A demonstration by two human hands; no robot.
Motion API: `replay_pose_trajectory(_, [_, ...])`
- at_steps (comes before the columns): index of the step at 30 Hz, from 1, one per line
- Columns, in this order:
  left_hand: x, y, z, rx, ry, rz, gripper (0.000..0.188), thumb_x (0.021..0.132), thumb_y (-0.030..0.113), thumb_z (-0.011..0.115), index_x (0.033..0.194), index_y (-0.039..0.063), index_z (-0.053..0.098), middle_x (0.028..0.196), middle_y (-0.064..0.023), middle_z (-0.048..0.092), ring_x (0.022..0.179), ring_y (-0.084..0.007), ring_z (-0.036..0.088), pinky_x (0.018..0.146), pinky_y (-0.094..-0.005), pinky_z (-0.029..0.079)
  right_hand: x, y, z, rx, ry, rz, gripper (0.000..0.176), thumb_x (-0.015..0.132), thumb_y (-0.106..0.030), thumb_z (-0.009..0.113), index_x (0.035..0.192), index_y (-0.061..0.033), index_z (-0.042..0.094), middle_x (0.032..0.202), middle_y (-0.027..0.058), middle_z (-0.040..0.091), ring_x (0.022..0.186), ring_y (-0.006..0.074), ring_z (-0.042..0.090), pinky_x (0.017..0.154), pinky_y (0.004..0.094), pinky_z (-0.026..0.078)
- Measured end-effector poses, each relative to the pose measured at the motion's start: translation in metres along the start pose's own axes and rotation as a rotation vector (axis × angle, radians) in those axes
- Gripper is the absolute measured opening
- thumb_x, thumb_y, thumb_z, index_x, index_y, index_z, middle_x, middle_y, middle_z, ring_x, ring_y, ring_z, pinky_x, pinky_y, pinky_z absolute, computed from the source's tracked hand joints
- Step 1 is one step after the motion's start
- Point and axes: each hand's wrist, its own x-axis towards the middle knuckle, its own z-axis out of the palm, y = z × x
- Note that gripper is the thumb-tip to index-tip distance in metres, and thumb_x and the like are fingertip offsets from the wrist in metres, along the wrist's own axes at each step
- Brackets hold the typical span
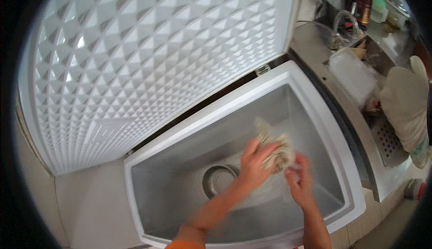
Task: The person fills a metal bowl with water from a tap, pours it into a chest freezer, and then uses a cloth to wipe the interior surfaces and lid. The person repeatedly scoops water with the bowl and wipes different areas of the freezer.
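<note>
My left hand [258, 164] grips a crumpled, off-white cloth [281, 151] above the inside of a chest freezer [341, 141]. Just right of the cloth is my right hand [300, 178], blurred, its thumb and fingers curved apart; whether it touches the cloth's edge is not clear. Below and left of my left hand, a round metal bowl [209, 181] stands on the freezer's floor, partly hidden by my left forearm.
The freezer's raised lid [152, 56], patterned with pyramids, stands behind. At right a steel counter [310, 39] holds a sink with a translucent plastic container [352, 73], a faucet [337, 26] and an oven mitt [405, 104] beside it.
</note>
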Motion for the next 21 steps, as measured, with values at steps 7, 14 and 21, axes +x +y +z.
replay_pose_trajectory(7, [0.173,-0.059,-0.003,1.203,0.049,0.893,0.021,0.076,0.014,0.061,0.094,0.006,0.065,0.100,-0.0083,0.056,0.092,-0.0244,0.051,0.069,-0.0334,0.044,-0.009,-0.005,0.003,-0.678,0.179,-0.201,0.048,0.085,-0.003,0.058,0.131,-0.0052,0.043,0.137,0.0186,0.036,0.125,0.0373,0.038,0.103,0.0497,0.035])
replay_pose_trajectory(14, [0.060,-0.250,-0.153,1.296,-0.312,0.331,0.020,0.084,0.008,0.058,0.103,0.003,0.058,0.101,-0.0139,0.059,0.100,-0.0289,0.056,0.088,-0.0405,0.043,-0.002,-0.009,0.002,-0.789,0.040,-0.241,0.044,0.081,-0.002,0.063,0.124,-0.0060,0.051,0.131,0.0154,0.045,0.120,0.0339,0.046,0.099,0.0451,0.040])
replay_pose_trajectory(21, [-0.095,-0.261,-0.258,0.534,0.130,-0.314,0.043,0.073,-0.006,0.057,0.115,-0.001,0.056,0.110,-0.0171,0.057,0.103,-0.0327,0.058,0.087,-0.0382,0.047,0.012,-0.005,-0.012,-0.858,0.198,-0.198,0.031,0.083,-0.006,0.062,0.114,-0.0053,0.057,0.110,0.0154,0.059,0.104,0.0323,0.057,0.090,0.0412,0.046])
